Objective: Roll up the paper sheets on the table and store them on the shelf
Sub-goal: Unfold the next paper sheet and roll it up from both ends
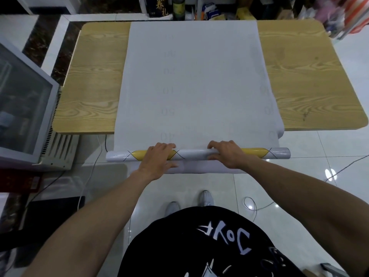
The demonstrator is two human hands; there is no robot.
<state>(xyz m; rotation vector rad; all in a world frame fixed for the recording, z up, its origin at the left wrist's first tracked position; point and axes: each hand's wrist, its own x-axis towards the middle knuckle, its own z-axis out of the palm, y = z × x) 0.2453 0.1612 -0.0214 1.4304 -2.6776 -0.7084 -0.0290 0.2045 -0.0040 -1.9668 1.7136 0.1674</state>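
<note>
Paper sheet (195, 86) status? (lead)

Flat on the table (95, 86), running from my fingertips to the far edge. The near end is wound into a roll (197, 154) under my fingers, hanging off the table's near edge. (me)

Grip? (lead)

Left hand (157, 159) and right hand (227, 155) are both wrapped over the roll. Fingers (167, 145) curl across the top, tips touching the flat sheet just beyond. Left thumb is tucked on the near side. Both hands sit near the middle, so long stretches of roll stick out unsupported outboard of each. (me)

Risk? (lead)

Telescoping, I reckon. The end outboard of my right hand looks slightly further from me than the left end, so it could wind skewed. A loose white layer also hangs just below my thumbs. Can't tell if it's the same sheet or a second one. (me)

Plan? (lead)

Turn both hands at the same rate, with a slight pull toward me for tight wraps. Check the sheet edges against the roll ends. Re-grip one hand at a time. Most of the sheet is unrolled, so the shelf step is far off. (me)
</note>
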